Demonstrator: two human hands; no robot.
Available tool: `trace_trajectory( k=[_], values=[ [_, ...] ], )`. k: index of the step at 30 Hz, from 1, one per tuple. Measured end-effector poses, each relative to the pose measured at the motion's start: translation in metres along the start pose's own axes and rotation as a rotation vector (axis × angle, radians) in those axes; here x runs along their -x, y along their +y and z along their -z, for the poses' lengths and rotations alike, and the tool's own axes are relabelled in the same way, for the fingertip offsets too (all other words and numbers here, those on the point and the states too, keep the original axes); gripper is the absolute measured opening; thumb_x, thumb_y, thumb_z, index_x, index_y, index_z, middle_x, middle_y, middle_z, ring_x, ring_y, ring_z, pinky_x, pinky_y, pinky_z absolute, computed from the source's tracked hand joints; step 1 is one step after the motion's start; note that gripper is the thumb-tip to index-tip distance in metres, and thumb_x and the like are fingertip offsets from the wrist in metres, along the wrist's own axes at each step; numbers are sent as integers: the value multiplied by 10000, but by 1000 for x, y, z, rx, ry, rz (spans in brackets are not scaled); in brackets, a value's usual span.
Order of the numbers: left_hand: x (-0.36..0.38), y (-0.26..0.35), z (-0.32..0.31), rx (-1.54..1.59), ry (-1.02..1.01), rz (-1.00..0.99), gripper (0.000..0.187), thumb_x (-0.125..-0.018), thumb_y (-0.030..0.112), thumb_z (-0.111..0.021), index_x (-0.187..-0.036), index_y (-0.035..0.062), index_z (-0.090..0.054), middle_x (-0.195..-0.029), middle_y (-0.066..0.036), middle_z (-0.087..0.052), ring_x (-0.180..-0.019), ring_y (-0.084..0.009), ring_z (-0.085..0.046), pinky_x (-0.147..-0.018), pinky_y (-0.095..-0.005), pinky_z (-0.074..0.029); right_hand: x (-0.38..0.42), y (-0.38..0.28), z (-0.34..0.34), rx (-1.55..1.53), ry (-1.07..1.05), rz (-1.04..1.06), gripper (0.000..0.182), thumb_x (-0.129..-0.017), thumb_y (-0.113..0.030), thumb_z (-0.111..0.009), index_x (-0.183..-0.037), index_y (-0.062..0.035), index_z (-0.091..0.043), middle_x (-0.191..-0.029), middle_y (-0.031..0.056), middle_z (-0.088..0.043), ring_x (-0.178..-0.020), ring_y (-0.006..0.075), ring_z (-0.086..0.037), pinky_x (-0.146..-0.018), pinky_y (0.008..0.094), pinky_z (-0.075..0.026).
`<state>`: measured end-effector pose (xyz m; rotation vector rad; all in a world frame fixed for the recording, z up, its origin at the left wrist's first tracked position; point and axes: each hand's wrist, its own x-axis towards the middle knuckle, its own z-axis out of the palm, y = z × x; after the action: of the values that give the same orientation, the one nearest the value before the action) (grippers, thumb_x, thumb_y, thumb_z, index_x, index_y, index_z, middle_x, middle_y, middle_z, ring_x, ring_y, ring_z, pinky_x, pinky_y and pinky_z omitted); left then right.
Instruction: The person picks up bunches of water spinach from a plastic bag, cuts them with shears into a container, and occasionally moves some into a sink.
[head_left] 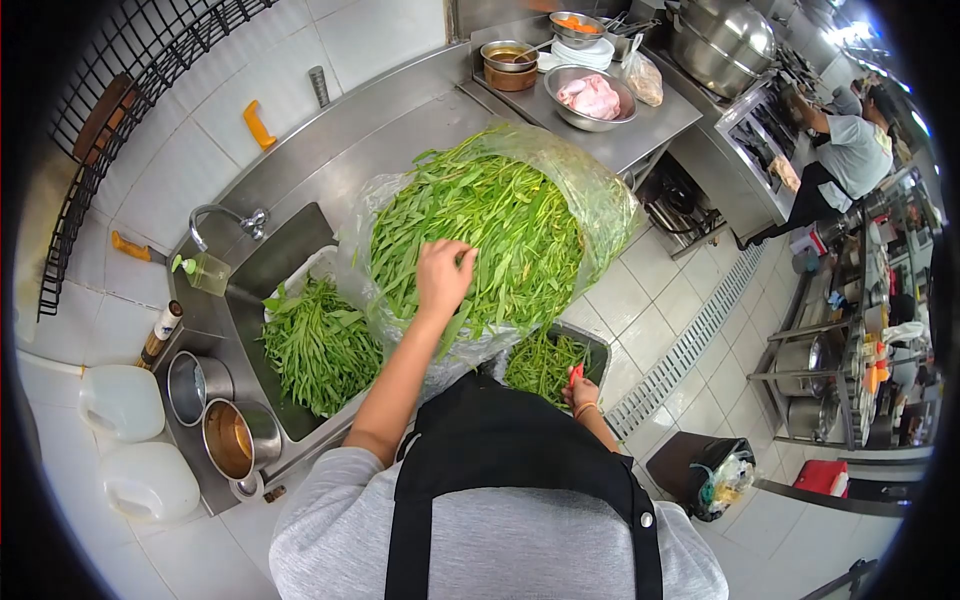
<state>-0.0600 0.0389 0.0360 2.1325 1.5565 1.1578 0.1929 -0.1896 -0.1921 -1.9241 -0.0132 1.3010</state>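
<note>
A large clear plastic bag [600, 195] stands open in front of me, packed with long-leaved greens that look like water spinach [510, 215]. My left hand [447, 275] is over the left part of the pile, its fingers curled in; whatever they pinch is hidden. Low on the right, my right hand [581, 392] is closed around a red handle [576, 373], the rest of which does not show. Beside that hand, cut stems and greens [540, 365] fill a dark container [597, 352]. More leafy greens [318, 345] lie in the sink at left.
The steel sink [245, 325] has a curved faucet [205, 220] and soap bottle [207, 272]. Metal pots [240, 440] and white jugs [150, 482] stand at left. A bowl of raw meat [590, 100] is on the back counter. A trash bin [690, 465] and another person [855, 155] are at right.
</note>
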Motion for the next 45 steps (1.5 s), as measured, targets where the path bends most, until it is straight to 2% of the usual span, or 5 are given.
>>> trace_trajectory(
  k=[7, 9, 19, 38, 45],
  values=[
    [-12, -6, -40, -149, -129, 19, 182, -724, 192, -676, -762, 38, -587, -781, -103, -612, -771, -274, -560, -721, -372, -449, 43, -16, 2, -25, -49, 156, 400, -741, -484, -664, -727, -126, -487, -620, -22, -503, -485, 95, -534, -407, 222, -420],
    [-5, -3, -35, 113, -280, 342, 165, -727, 163, -667, -779, 40, -570, -730, -88, -621, -671, -255, -589, -647, -363, -473, 55, -20, 2, -9, -76, 162, 364, -769, -456, -646, -740, -124, -500, -644, -22, -519, -516, 84, -549, -438, 217, -439],
    [27, 2, -22, 422, -274, 373, 189, -727, 125, -708, -825, 2, -605, -700, -36, -607, -605, -84, -543, -579, -231, -458, 140, -140, -56, -34, -846, 387, 274, -871, -356, -544, -816, -87, -542, -713, 4, -562, -575, 77, -522, -546, 213, -427],
    [-7, -11, -23, 358, 154, 254, 227, -767, 163, -668, -861, 16, -523, -779, -64, -571, -676, -154, -499, -603, -300, -423, 128, -163, -65, -52, -859, 341, 261, -870, -323, -560, -762, -90, -520, -666, -7, -531, -539, 69, -488, -510, 204, -410],
    [-78, -34, -77, 43, -109, 207, 282, -673, 234, -745, -814, 18, -633, -783, -82, -622, -607, -163, -505, -585, -321, -418, 134, -184, -90, -303, -789, 499, 265, -892, -331, -520, -812, -79, -505, -760, 33, -560, -600, 104, -531, -563, 221, -427]
  ],
)
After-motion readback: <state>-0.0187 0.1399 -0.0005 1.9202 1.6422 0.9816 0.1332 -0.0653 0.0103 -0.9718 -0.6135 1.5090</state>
